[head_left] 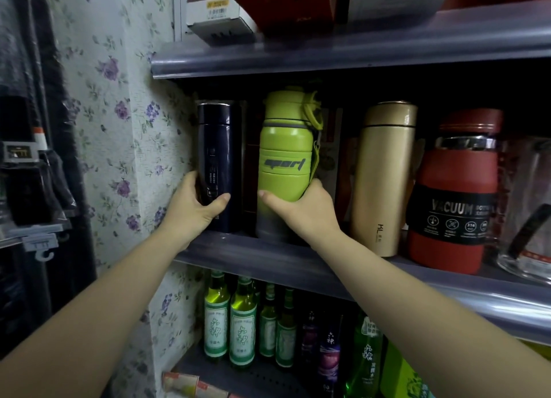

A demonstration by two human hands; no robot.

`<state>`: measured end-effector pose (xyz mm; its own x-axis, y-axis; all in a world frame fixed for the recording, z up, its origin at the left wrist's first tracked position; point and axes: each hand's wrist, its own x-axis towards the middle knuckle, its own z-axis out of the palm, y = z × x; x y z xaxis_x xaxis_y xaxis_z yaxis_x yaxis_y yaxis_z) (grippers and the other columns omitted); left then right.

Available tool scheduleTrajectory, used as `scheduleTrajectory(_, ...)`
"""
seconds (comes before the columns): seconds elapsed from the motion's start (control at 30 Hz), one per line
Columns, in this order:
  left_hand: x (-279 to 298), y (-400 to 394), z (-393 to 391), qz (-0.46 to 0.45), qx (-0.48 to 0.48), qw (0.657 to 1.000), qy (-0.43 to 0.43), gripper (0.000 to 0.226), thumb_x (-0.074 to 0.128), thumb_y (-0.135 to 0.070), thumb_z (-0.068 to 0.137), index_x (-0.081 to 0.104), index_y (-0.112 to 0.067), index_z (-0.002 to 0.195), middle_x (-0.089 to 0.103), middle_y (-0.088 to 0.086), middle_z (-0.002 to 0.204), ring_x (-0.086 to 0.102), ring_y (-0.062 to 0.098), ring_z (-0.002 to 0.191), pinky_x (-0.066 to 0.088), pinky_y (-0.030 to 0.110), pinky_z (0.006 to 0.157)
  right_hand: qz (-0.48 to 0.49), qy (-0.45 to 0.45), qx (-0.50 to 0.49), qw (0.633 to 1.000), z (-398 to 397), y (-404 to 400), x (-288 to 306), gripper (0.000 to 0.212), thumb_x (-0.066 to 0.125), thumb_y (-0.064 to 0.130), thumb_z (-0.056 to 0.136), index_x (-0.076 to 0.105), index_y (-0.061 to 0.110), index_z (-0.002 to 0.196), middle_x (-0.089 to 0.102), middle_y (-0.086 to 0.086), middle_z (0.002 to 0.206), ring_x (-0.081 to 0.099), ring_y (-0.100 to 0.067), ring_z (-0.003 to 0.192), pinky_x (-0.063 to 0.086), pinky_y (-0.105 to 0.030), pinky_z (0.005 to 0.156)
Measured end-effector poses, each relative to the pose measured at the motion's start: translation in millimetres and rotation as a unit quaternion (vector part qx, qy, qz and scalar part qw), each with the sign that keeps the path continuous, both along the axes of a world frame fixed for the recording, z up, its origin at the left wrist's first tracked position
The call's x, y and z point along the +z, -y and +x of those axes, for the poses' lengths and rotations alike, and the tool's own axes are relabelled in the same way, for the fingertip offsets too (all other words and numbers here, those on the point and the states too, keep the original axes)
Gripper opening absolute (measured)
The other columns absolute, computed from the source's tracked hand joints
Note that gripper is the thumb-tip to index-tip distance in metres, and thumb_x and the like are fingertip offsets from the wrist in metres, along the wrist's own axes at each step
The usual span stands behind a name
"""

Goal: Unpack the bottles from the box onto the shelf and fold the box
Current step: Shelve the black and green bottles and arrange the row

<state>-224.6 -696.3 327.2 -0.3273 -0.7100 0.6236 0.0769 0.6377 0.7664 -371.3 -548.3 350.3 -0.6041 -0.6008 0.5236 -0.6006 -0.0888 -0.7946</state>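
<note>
Left hand: the left hand (198, 205) is wrapped round the lower body of a slim dark navy glossy flask (215, 165), thumb across the front, fingers behind.
Navy flask: upright at the far left of the grey metal middle shelf (268, 263), close to the floral-papered wall (119, 123).
Right hand: the right hand (301, 208) grips a lime-green sport bottle with a loop strap (284, 159) low on its body, thumb in front.
Green bottle: upright, base on the shelf, just beside the navy flask.
Neighbours: a tall gold metal flask (384, 177), then a squat red vacuum jug with a black label (456, 194), both standing.
Box: not in view.
Technique: I'd judge it best to seat both bases flat, nudge them back from the lip, leave a gap off the gold flask, and release only once they stand steady.
</note>
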Motion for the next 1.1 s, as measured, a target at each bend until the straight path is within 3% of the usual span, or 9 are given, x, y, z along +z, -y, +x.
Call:
scheduleTrajectory(0.17, -1.0, -2.5, -2.9, 0.01, 0.016, 1.0, -0.005, 0.046, 0.071, -0.018, 0.08, 0.05, -0.016, 0.121, 0.065, 0.003, 0.114, 0.063, 0.013, 0.102, 0.048, 0.037, 0.097, 0.008, -0.022, 0.005, 1.0, 4.9, -2.8, -0.6, 0.078, 0.079, 0.056, 0.059, 0.045, 0.012, 0.113, 0.056, 0.002, 0.103, 0.057, -0.015, 0.091, 0.048, -0.027, 0.072)
scheduleTrajectory(0.4, -1.5, -1.9, -3.3, -0.003, 0.037, 0.999, 0.01, 0.037, 0.069, -0.014, 0.082, 0.051, -0.019, 0.114, 0.065, 0.003, 0.11, 0.063, 0.017, 0.103, 0.048, 0.038, 0.098, 0.045, -0.047, -0.003, 0.998, 5.8, -7.4, 4.6, 0.086, 0.078, 0.057, 0.061, 0.04, 0.005, 0.118, 0.047, -0.001, 0.102, 0.049, -0.017, 0.088, 0.042, -0.026, 0.068)
scheduleTrajectory(0.53, 5.4, -4.6, 2.2, -0.004, 0.041, 0.998, 0.051, 0.037, 0.072, -0.019, 0.079, 0.051, -0.019, 0.11, 0.064, 0.002, 0.106, 0.062, 0.019, 0.104, 0.047, 0.037, 0.098, 0.082, -0.041, -0.006, 0.996, 10.0, -12.5, 10.4, 0.09, 0.077, 0.058, 0.063, 0.04, 0.001, 0.122, 0.05, -0.004, 0.104, 0.055, -0.021, 0.092, 0.043, -0.026, 0.066)
scheduleTrajectory(0.67, 13.7, -13.6, 5.7, 0.008, 0.033, 0.993, 0.113, 0.032, 0.063, -0.018, 0.088, 0.05, -0.013, 0.117, 0.062, 0.004, 0.112, 0.062, 0.01, 0.096, 0.048, 0.012, 0.08, 0.104, -0.02, 0.014, 0.994, 15.6, -18.8, 10.0, 0.095, 0.073, 0.062, 0.065, 0.036, -0.002, 0.125, 0.055, -0.012, 0.121, 0.058, -0.025, 0.105, 0.051, -0.032, 0.075)
scheduleTrajectory(0.73, 12.3, -22.4, 6.2, 0.001, 0.046, 0.993, 0.109, 0.047, 0.064, -0.019, 0.087, 0.046, -0.008, 0.128, 0.056, 0.003, 0.125, 0.057, 0.01, 0.107, 0.047, 0.018, 0.088, 0.111, -0.018, 0.027, 0.993, 18.3, -25.8, 9.3, 0.092, 0.069, 0.061, 0.069, 0.032, -0.002, 0.125, 0.054, -0.013, 0.125, 0.056, -0.03, 0.111, 0.052, -0.039, 0.087)
scheduleTrajectory(0.83, 8.6, -41.5, 8.6, -0.036, 0.124, 0.992, 0.008, 0.066, 0.071, -0.021, 0.082, 0.038, -0.008, 0.138, 0.047, 0.009, 0.14, 0.047, 0.02, 0.127, 0.04, 0.035, 0.104, 0.1, -0.061, 0.022, 0.993, 21.7, -43.7, 7.6, 0.09, 0.07, 0.058, 0.07, 0.033, -0.003, 0.126, 0.053, -0.015, 0.126, 0.056, -0.03, 0.112, 0.051, -0.038, 0.09)
scheduleTrajectory(0.9, 10.3, -62.0, 7.6, -0.097, 0.157, 0.982, -0.047, 0.061, 0.074, -0.025, 0.078, 0.044, -0.011, 0.13, 0.055, 0.013, 0.128, 0.057, 0.022, 0.113, 0.046, 0.032, 0.095, 0.06, -0.091, 0.023, 0.994, 20.1, -61.5, 5.0, 0.084, 0.07, 0.056, 0.072, 0.038, -0.001, 0.124, 0.056, -0.015, 0.123, 0.057, -0.027, 0.109, 0.049, -0.029, 0.087)
scheduleTrajectory(1.0, 19.3, -105.4, -4.3, -0.14, 0.12, 0.978, -0.093, 0.046, 0.073, -0.028, 0.077, 0.049, -0.019, 0.115, 0.059, 0.009, 0.11, 0.061, 0.014, 0.09, 0.049, 0.024, 0.078, -0.016, -0.12, 0.041, 0.992, 12.0, -91.4, -0.6, 0.066, 0.069, 0.048, 0.078, 0.044, 0.007, 0.123, 0.059, -0.008, 0.117, 0.058, -0.021, 0.106, 0.043, -0.017, 0.082)
scheduleTrajectory(1.1, 22.4, -145.5, -30.3, -0.146, 0.019, 0.987, -0.062, 0.035, 0.07, -0.009, 0.08, 0.05, -0.017, 0.108, 0.059, 0.004, 0.101, 0.061, 0.005, 0.083, 0.049, 0.014, 0.072, -0.096, -0.125, 0.036, 0.987, -2.8, -116.6, -6.5, 0.047, 0.069, 0.036, 0.082, 0.052, 0.009, 0.117, 0.063, -0.006, 0.101, 0.063, -0.018, 0.092, 0.053, -0.032, 0.083)
